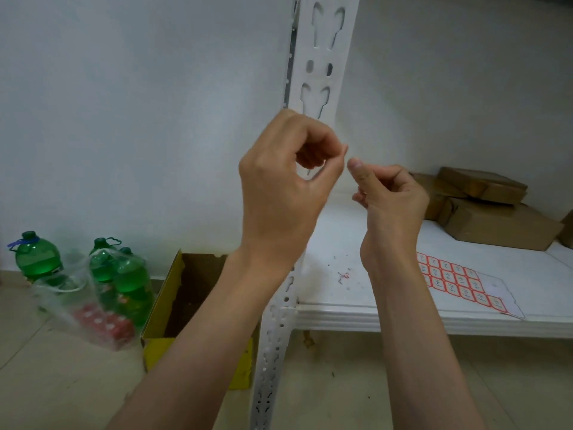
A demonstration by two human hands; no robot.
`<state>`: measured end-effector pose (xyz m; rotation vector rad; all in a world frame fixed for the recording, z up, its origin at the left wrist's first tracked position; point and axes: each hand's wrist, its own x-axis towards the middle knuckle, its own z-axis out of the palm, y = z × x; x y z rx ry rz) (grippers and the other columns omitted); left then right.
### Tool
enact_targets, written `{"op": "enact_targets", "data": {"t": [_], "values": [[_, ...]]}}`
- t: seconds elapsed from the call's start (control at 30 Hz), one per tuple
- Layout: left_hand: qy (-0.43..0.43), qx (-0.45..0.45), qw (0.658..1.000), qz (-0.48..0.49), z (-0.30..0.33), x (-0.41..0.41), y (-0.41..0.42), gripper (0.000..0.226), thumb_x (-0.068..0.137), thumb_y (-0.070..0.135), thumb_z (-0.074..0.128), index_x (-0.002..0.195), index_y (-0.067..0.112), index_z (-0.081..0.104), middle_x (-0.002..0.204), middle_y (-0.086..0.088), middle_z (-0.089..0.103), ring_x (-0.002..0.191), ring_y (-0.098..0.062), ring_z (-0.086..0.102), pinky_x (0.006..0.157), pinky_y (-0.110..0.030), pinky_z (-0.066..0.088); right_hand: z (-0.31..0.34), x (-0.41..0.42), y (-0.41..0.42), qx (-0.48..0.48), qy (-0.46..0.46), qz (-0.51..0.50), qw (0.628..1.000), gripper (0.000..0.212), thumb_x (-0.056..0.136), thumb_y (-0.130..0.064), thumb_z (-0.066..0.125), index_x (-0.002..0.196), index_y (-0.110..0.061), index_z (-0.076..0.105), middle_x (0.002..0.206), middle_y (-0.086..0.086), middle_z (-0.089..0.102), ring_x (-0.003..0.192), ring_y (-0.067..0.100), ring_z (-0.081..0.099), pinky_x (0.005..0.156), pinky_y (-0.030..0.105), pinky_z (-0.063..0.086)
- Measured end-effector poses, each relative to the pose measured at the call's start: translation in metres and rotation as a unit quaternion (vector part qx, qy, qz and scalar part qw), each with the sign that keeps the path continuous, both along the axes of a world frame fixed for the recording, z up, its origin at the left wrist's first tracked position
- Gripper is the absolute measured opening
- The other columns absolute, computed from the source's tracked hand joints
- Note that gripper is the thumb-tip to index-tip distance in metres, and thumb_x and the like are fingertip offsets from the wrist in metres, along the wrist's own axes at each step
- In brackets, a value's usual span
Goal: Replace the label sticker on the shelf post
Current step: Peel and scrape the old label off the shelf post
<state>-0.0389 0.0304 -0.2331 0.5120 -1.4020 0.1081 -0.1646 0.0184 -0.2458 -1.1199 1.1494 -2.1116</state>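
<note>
Both hands curling at the white slotted metal shelf post point(322, 72); left hand point(279, 187) and right hand point(390, 197) pinching, contents too small to tell. Post looking bare; new label from red-bordered sticker sheet point(459, 280) at the shelf's front edge not yet applied.

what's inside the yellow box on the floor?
The yellow box stands open-topped. Only a dark brown inner wall and some specks show. The left forearm and the shelf post cover its right part, so contents there cannot be seen.

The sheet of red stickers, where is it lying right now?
In the head view, the sticker sheet lies flat on the white shelf at lower right, just right of the right hand's wrist and in front of the brown boxes.
</note>
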Motion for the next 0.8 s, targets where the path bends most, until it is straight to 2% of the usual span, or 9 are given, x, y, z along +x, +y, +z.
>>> {"op": "enact_targets", "data": {"t": [0.07, 0.17, 0.23, 0.3, 0.37, 0.43, 0.5, 0.6, 0.8], "values": [[-0.029, 0.016, 0.999, -0.017, -0.008, -0.018, 0.002, 0.008, 0.084, 0.004, 0.078, 0.083, 0.002, 0.071, 0.082, -0.006, 0.067, 0.073, -0.012, 0.063, 0.069, -0.021, 0.054, -0.010, -0.017, -0.002, 0.062, 0.047, 0.011, 0.997, 0.013, 0.086, -0.020, 0.078, 0.085, -0.007, 0.076, 0.070, -0.004, 0.070, 0.069, 0.007, 0.063, 0.067, 0.022, 0.056], [-0.087, 0.064, 0.993, -0.040, -0.025, -0.044, 0.001, 0.005, 0.084, 0.003, 0.076, 0.085, 0.006, 0.073, 0.084, -0.001, 0.067, 0.075, -0.010, 0.063, 0.070, -0.025, 0.055, -0.028, -0.042, -0.008, 0.143, 0.102, 0.007, 0.984, 0.011, 0.090, -0.014, 0.070, 0.085, -0.012, 0.079, 0.083, 0.009, 0.076, 0.083, 0.024, 0.073, 0.079, 0.038, 0.062], [-0.123, 0.109, 0.985, -0.057, -0.038, -0.058, -0.001, 0.006, 0.087, 0.002, 0.071, 0.085, 0.008, 0.072, 0.085, 0.002, 0.066, 0.075, -0.009, 0.062, 0.070, -0.026, 0.054, -0.040, -0.055, -0.010, 0.184, 0.138, -0.009, 0.973, 0.020, 0.089, -0.006, 0.064, 0.080, -0.016, 0.079, 0.081, 0.010, 0.076, 0.086, 0.030, 0.073, 0.080, 0.045, 0.063], [-0.151, 0.163, 0.973, -0.067, -0.052, -0.070, -0.005, 0.010, 0.090, 0.003, 0.066, 0.087, 0.010, 0.073, 0.087, 0.004, 0.066, 0.076, -0.008, 0.060, 0.071, -0.021, 0.051, -0.048, -0.066, -0.010, 0.217, 0.164, -0.013, 0.962, 0.024, 0.089, -0.005, 0.060, 0.080, -0.015, 0.080, 0.079, 0.010, 0.076, 0.083, 0.028, 0.073, 0.076, 0.039, 0.063], [-0.170, 0.228, 0.957, -0.062, -0.065, -0.079, -0.011, 0.016, 0.094, 0.004, 0.061, 0.090, 0.013, 0.075, 0.089, 0.005, 0.067, 0.078, -0.007, 0.061, 0.073, -0.019, 0.050, -0.053, -0.075, -0.008, 0.240, 0.173, -0.011, 0.955, 0.023, 0.093, -0.007, 0.061, 0.080, -0.012, 0.079, 0.076, 0.008, 0.074, 0.074, 0.019, 0.069, 0.066, 0.026, 0.061], [-0.166, 0.293, 0.940, -0.059, -0.076, -0.086, -0.018, 0.018, 0.096, 0.007, 0.060, 0.093, 0.014, 0.076, 0.090, 0.004, 0.070, 0.081, -0.009, 0.064, 0.077, -0.024, 0.053, -0.056, -0.084, -0.007, 0.248, 0.164, 0.006, 0.955, 0.021, 0.095, -0.007, 0.062, 0.081, -0.009, 0.079, 0.071, 0.004, 0.070, 0.066, 0.013, 0.063, 0.060, 0.020, 0.058], [-0.149, 0.337, 0.928, -0.053, -0.086, -0.090, -0.023, 0.011, 0.093, 0.010, 0.067, 0.092, 0.014, 0.077, 0.090, 0.003, 0.072, 0.080, -0.011, 0.066, 0.080, -0.031, 0.056, -0.058, -0.090, -0.005, 0.252, 0.150, 0.037, 0.955, 0.020, 0.093, 0.000, 0.062, 0.084, -0.006, 0.079, 0.072, 0.003, 0.071, 0.063, 0.010, 0.062, 0.061, 0.019, 0.058], [-0.115, 0.385, 0.914, -0.054, -0.097, -0.095, -0.028, 0.005, 0.085, 0.010, 0.074, 0.083, 0.015, 0.076, 0.080, 0.006, 0.071, 0.074, -0.009, 0.068, 0.076, -0.034, 0.059, -0.060, -0.092, -0.005, 0.260, 0.146, 0.061, 0.953, 0.015, 0.089, 0.005, 0.065, 0.089, -0.002, 0.079, 0.083, 0.006, 0.075, 0.068, 0.012, 0.066, 0.063, 0.018, 0.058], [-0.096, 0.439, 0.891, -0.057, -0.113, -0.102, -0.039, 0.011, 0.081, 0.005, 0.076, 0.075, 0.014, 0.073, 0.068, 0.006, 0.069, 0.066, -0.013, 0.069, 0.071, -0.039, 0.061, -0.075, -0.095, -0.012, 0.308, 0.168, 0.000, 0.937, 0.013, 0.080, -0.005, 0.081, 0.071, -0.009, 0.072, 0.076, 0.002, 0.072, 0.070, 0.016, 0.065, 0.059, 0.023, 0.052]]}}
